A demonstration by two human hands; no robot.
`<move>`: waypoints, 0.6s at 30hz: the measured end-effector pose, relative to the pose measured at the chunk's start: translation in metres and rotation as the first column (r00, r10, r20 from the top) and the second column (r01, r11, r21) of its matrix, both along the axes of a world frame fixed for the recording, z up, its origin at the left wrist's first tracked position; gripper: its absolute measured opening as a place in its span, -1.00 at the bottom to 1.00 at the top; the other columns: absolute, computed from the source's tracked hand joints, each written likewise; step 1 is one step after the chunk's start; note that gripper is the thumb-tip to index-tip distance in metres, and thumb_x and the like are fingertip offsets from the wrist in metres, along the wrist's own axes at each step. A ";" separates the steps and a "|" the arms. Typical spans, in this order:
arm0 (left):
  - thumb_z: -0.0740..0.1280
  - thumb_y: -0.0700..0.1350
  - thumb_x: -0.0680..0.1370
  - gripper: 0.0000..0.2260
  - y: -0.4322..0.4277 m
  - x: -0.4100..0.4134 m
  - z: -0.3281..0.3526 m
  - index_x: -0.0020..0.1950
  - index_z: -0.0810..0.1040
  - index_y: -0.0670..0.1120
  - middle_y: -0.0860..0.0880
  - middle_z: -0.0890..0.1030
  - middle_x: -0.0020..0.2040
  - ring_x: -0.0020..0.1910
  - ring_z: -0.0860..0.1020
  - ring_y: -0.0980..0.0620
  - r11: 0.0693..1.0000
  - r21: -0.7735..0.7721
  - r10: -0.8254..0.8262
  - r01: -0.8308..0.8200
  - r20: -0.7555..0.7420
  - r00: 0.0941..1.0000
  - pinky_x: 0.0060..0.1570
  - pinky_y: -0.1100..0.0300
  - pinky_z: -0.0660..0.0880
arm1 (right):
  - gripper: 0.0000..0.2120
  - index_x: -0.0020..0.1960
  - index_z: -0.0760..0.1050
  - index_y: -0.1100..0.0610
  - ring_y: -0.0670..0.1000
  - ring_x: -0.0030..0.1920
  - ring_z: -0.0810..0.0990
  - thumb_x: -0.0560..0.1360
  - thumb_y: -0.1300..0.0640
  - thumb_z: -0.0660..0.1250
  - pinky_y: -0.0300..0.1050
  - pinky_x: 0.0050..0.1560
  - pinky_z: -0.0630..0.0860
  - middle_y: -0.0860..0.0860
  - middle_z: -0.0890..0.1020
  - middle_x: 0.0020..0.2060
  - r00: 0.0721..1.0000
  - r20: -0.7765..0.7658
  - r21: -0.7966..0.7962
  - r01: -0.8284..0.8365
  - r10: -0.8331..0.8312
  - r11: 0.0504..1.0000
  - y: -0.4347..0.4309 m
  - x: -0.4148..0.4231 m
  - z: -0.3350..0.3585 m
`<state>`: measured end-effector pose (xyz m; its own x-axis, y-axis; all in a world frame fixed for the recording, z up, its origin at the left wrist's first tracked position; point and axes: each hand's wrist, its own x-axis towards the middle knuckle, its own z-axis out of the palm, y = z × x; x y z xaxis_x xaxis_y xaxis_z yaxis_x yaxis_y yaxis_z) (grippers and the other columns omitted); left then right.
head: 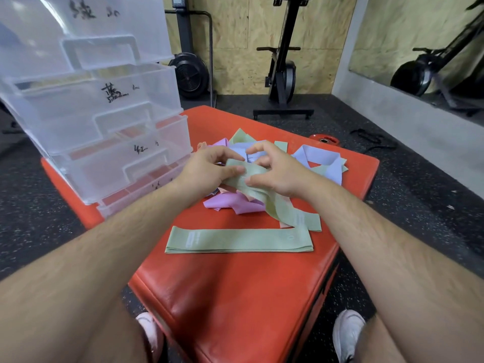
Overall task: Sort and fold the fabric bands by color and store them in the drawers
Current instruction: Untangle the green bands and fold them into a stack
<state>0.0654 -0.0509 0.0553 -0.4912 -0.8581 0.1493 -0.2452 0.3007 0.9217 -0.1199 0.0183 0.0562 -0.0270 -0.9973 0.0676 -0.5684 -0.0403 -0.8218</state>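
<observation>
Hidden: the heap of bands [262,174] is partly covered by both hands; how many lie in it cannot be told. Drawer labels are handwritten, hard to read.
Cut off: the drawer unit [104,121] runs out of frame at top and left; both forearms leave at the near edge.
Left hand [209,169]: thumb and fingers pinch the green band [264,195] at its upper left end.
Right hand [275,171]: thumb pressed on the same band just right of the left hand; upper fingers curled and loosely spread above the heap.
Green band: trails near-right from the fingers, its loose end resting on the red pad [235,297].
Folded green band [239,241]: lies flat, near the heap, apart from both hands.
Heap: lilac, pink, pale blue, green mixed, right of the drawers.
</observation>
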 end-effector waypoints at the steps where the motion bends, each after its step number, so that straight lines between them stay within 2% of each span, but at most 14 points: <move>1: 0.52 -0.13 0.45 -0.87 0.001 0.000 0.000 -0.11 0.67 0.11 -0.06 0.61 -0.21 -0.20 0.53 -0.07 1.000 -0.014 -0.010 0.010 0.018 1.000 -0.29 0.04 0.52 | -0.61 0.16 0.42 -0.17 -0.19 -0.26 0.56 0.42 0.06 0.49 -0.21 -0.20 0.44 -0.17 0.63 -0.20 0.999 -0.044 0.031 -0.016 0.017 0.999 0.002 0.000 0.001; 4: 0.52 -0.19 0.45 -0.83 0.003 0.001 0.004 -0.13 0.66 0.10 -0.20 0.61 -0.07 -0.32 0.59 -0.07 1.000 -0.024 -0.009 0.009 -0.018 1.000 -0.29 -0.01 0.59 | -0.75 -0.01 0.52 -0.07 -0.08 -0.17 0.58 0.40 -0.10 0.50 -0.15 -0.19 0.46 -0.10 0.61 -0.18 0.954 -0.294 0.113 -0.029 0.061 0.993 0.007 -0.003 0.006; 6: 0.50 -0.24 0.46 -0.85 0.002 0.005 0.006 -0.08 0.65 0.00 -0.15 0.60 -0.14 -0.37 0.59 0.01 0.999 -0.018 0.031 -0.032 -0.057 0.998 -0.24 0.06 0.61 | -0.72 -0.08 0.56 -0.02 -0.06 -0.19 0.59 0.36 -0.16 0.52 -0.10 -0.17 0.48 -0.10 0.61 -0.22 0.919 -0.388 0.148 -0.005 0.063 0.989 0.010 -0.007 0.009; 9: 0.48 -0.28 0.47 -0.86 0.002 0.014 0.008 -0.01 0.64 -0.12 -0.12 0.58 -0.15 -0.34 0.59 0.04 0.998 0.000 0.058 -0.058 -0.076 0.995 -0.28 0.18 0.62 | -0.70 -0.09 0.56 -0.01 -0.05 -0.20 0.59 0.34 -0.17 0.53 -0.10 -0.19 0.48 -0.10 0.60 -0.24 0.900 -0.428 0.180 -0.005 0.083 0.984 0.016 -0.018 0.013; 11: 0.47 -0.30 0.48 -0.87 -0.001 0.022 0.007 -0.03 0.62 -0.14 -0.17 0.59 -0.09 -0.23 0.62 -0.06 0.997 0.029 0.072 -0.069 -0.090 0.993 -0.21 0.07 0.66 | -0.75 -0.16 0.53 -0.04 -0.07 -0.24 0.55 0.36 -0.13 0.53 -0.14 -0.24 0.43 -0.12 0.56 -0.27 0.882 -0.461 0.201 0.001 0.093 0.980 0.020 -0.027 0.013; 14: 0.46 -0.31 0.48 -0.84 -0.006 0.037 0.003 0.04 0.60 -0.22 -0.18 0.62 -0.07 -0.24 0.65 -0.08 0.993 0.044 0.115 -0.112 -0.083 0.990 -0.14 -0.04 0.66 | -0.72 -0.26 0.44 -0.04 -0.08 -0.30 0.46 0.40 -0.08 0.53 -0.14 -0.28 0.31 -0.13 0.49 -0.32 0.849 -0.522 0.241 0.049 0.087 0.969 0.028 -0.042 0.013; 18: 0.48 -0.30 0.46 -0.88 -0.007 0.058 -0.002 -0.04 0.62 -0.16 -0.19 0.65 -0.08 -0.22 0.63 -0.14 0.986 0.032 0.164 -0.164 -0.019 0.986 -0.08 -0.17 0.63 | -0.71 -0.20 0.51 0.07 -0.04 -0.34 0.47 0.42 -0.12 0.50 -0.16 -0.38 0.30 -0.08 0.50 -0.34 0.829 -0.554 0.290 0.104 0.078 0.951 0.042 -0.057 0.010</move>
